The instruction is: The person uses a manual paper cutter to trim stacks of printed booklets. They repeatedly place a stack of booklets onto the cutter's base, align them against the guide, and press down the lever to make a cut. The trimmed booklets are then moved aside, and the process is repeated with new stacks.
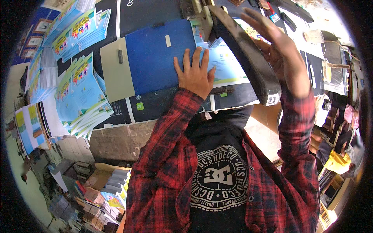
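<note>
My left hand (194, 73) lies flat with fingers spread, on the right edge of a blue board (155, 58) and beside an open light-blue printed booklet (227, 64). A long dark arm (248, 58) of a tabletop device, which looks like a heavy stapler, slants over the booklet toward me. Its metal head (207, 23) stands at the booklet's far left corner. To the right of this arm my right hand (287, 54) is raised, fingers stretched and a little blurred. Nothing shows in its grasp; whether it touches the arm I cannot tell.
Fanned stacks of light-blue booklets (79, 91) cover the left of the dark table (155, 106), with more piles (79, 33) behind. A grey panel (116, 72) carrying a small dark bar adjoins the blue board. Boxes and paper stacks (105, 198) stand below left; a person in yellow (337, 162) is at far right.
</note>
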Motion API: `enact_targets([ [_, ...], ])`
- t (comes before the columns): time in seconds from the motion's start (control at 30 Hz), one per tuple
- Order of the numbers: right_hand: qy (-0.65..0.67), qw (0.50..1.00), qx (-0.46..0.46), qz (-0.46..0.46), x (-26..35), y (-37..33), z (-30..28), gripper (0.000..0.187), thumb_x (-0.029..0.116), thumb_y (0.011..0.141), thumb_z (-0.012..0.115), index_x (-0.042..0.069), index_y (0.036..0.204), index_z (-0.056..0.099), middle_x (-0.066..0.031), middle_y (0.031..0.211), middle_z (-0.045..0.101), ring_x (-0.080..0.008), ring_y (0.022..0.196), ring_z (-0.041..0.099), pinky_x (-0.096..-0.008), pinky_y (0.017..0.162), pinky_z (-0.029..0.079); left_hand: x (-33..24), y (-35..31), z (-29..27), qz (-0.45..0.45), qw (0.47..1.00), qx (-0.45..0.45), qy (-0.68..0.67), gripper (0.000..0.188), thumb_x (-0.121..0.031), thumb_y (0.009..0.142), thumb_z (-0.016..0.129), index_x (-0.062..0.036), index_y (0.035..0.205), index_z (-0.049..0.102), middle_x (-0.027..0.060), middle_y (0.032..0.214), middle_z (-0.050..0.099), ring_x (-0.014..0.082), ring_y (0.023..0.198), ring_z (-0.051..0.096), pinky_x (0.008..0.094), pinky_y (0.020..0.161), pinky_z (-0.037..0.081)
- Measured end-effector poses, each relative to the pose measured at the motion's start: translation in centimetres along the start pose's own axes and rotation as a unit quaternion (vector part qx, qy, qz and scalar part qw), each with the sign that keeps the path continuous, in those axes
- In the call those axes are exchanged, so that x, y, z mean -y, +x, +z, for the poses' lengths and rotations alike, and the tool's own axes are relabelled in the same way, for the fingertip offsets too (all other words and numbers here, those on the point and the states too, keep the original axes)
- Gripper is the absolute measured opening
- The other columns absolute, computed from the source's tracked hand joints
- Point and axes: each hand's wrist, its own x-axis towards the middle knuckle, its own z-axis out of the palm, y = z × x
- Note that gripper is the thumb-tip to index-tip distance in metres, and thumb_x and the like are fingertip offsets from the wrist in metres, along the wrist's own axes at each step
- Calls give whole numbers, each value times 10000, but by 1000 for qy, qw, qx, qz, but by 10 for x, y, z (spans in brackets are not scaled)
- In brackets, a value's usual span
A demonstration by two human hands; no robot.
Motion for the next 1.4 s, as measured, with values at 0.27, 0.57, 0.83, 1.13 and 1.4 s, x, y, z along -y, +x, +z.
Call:
enact_targets([
  [0.27,-405,866,-281,87,-210,-10,-158,1059,537,680,828,-102,1387,368,-330,1302,511,-382,1202,543,-444,986,461,-16,8,-5,-21,1000,18,-5,621,-392,866,595,-253,1445,420,123,1376,424,418,1294,353,727,1024,228],
  [0.57,-526,822,-198,92,-188,6,-89,1068,532,678,806,6,1460,304,-294,1364,462,-398,1190,513,-482,1010,420,9,-5,-11,-74,997,11,3,533,-377,847,616,-236,1352,518,117,1389,421,411,1326,335,747,1037,176],
  [0.83,-571,806,-151,36,-208,14,-85,925,478,758,759,37,1451,332,-274,1320,509,-399,1194,521,-479,987,421,32,-12,-28,-80,996,29,23,565,-377,849,616,-245,1385,495,125,1406,411,407,1340,336,761,1029,173],
  [1.13,-575,805,-123,-81,-126,27,-111,797,394,836,728,-39,1406,378,-278,1319,531,-392,1226,531,-409,1011,427,32,-11,-28,-77,996,27,24,513,-436,905,548,-242,1378,501,118,1411,410,395,1356,328,771,1016,179],
  [1.4,-421,887,13,-191,56,12,49,707,411,890,649,-58,1373,436,-262,1291,549,-378,1214,535,-413,1042,401,35,-17,-14,-89,994,25,60,511,-448,907,555,-257,1378,499,99,1421,414,368,1378,312,757,1034,154],
])
